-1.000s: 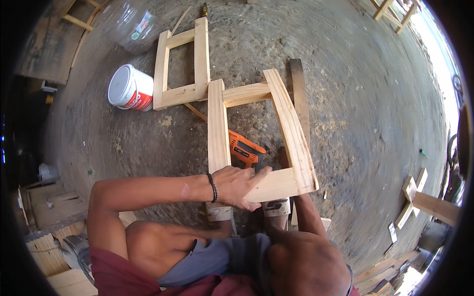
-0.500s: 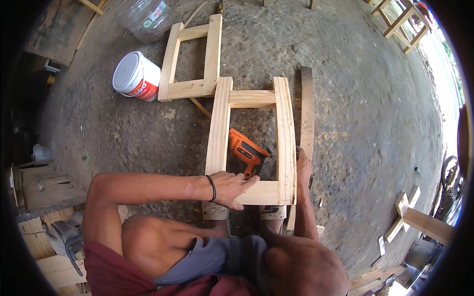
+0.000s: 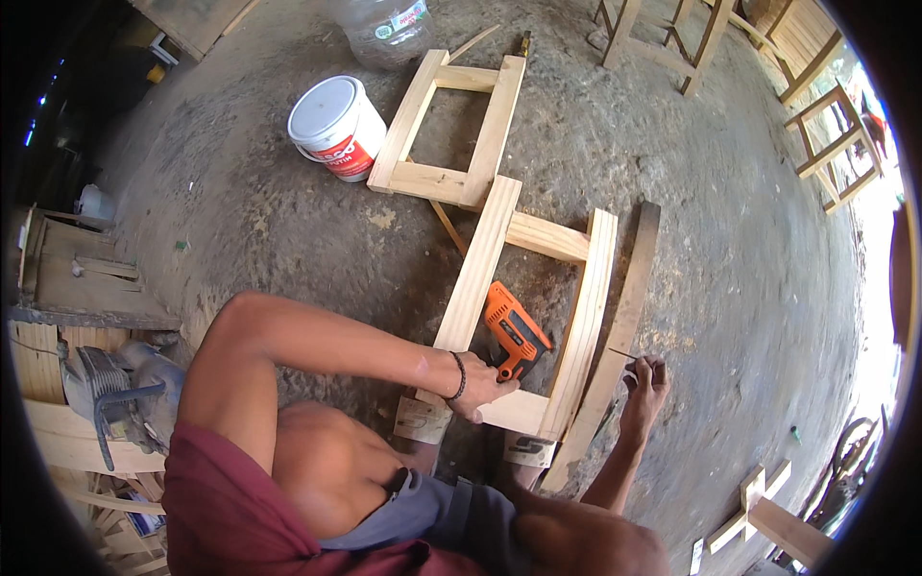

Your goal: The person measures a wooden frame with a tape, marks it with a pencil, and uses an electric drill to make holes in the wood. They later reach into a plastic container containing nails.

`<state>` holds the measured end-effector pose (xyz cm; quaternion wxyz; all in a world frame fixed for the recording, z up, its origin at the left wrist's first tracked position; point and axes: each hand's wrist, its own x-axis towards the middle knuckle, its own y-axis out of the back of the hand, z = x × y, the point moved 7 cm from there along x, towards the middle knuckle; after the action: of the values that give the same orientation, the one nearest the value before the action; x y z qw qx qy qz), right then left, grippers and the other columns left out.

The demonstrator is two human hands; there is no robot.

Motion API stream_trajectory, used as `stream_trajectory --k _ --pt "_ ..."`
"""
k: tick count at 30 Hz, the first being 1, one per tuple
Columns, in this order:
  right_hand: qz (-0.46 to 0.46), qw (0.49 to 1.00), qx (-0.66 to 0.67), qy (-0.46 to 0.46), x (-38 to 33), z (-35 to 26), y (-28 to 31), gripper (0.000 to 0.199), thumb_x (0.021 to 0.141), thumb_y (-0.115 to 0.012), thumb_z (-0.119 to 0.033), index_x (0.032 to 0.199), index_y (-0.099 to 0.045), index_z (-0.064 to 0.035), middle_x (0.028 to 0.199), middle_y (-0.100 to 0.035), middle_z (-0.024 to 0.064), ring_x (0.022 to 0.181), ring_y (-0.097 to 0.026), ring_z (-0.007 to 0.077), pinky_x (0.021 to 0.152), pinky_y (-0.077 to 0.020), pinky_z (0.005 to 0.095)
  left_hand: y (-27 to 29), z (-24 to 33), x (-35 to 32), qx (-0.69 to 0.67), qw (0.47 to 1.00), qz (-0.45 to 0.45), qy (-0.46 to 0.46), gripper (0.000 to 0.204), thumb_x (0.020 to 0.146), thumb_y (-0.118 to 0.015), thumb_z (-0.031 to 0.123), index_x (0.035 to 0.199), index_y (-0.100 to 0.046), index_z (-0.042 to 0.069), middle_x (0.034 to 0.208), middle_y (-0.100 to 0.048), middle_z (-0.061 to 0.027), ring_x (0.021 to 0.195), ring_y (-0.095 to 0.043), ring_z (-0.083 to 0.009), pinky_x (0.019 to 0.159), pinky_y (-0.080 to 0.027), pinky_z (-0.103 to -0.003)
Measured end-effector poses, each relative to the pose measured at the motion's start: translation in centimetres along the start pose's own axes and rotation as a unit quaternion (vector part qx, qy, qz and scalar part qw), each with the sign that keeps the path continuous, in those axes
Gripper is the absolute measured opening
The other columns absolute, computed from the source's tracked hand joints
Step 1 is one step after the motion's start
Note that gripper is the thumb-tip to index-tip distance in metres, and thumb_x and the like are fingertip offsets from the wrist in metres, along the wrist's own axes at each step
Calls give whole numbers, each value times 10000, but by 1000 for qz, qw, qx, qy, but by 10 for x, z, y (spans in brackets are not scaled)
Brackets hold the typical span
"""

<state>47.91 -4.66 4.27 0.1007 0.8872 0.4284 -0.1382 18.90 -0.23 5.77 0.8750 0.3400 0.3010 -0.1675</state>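
A pale wooden frame [image 3: 595,288] made of two long legs and two crossbars lies before me, its near end by my feet. My left hand [image 3: 483,386] is closed over the near crossbar at its left corner, fingers by the handle of an orange power drill [image 3: 516,331]. The drill lies inside the frame; its front end is hard to make out. To the right of the frame, my right hand [image 3: 645,381] is raised, pinching a thin dark nail-like rod [image 3: 621,352] that points left. Its exact kind is too small to tell.
A dark plank [image 3: 629,298] lies along the frame's right side. Beyond stand a second wooden frame [image 3: 499,125], a lidded white bucket [image 3: 327,110] and a clear plastic jug [image 3: 384,38]. Wooden stools [image 3: 831,144] stand far right; crossed wood pieces [image 3: 754,504] lie near right.
My right hand has left the frame's right leg and moved right, with the thin rod now showing. My left hand stays on the near crossbar. The view has turned, so everything appears tilted.
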Motion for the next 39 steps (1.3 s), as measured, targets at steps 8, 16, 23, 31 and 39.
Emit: stream_trajectory --k 8,16,23,31,39 --pt "-211 975 63 11 -20 -33 -64 39 902 -660 3 905 -625 -13 815 -713 89 719 -662 139 682 -524 270 121 -14 -27 -78 899 423 -78 423 921 -687 334 1178 -614 7 914 -655 -162 843 -699 -339 699 -570 -443" --pt "-261 949 -171 42 3 -46 -121 126 879 -758 -76 945 -707 18 843 -746 103 775 -721 167 701 -565 291 130 -55 -35 -29 873 469 -131 166 942 -649 223 922 -691 63 791 -670 -112 755 -698 -328 650 -567 -429" --pt "-322 818 -392 271 28 -105 -200 105 857 -746 -23 961 -743 -23 875 -761 113 757 -754 232 651 -566 323 149 -122 -50 -56 830 545 -103 112 904 -694 199 886 -708 90 788 -670 -107 749 -698 -324 648 -566 -425" --pt "-264 818 -428 279 75 -127 -211 72 853 -712 -3 907 -715 -51 925 -725 114 790 -724 243 677 -573 331 186 -254 -85 37 878 469 83 847 761 -843 399 1456 -459 104 1455 -446 -181 1348 -475 -349 1138 -404 -480" --pt "-205 973 -75 -74 68 -42 -155 201 997 -663 -201 1054 -668 -8 820 -615 5 745 -560 82 673 -477 256 132 -364 -98 78 907 328 251 1056 707 -888 315 1577 -313 148 1390 -492 -191 1295 -496 -372 1145 -390 -506"
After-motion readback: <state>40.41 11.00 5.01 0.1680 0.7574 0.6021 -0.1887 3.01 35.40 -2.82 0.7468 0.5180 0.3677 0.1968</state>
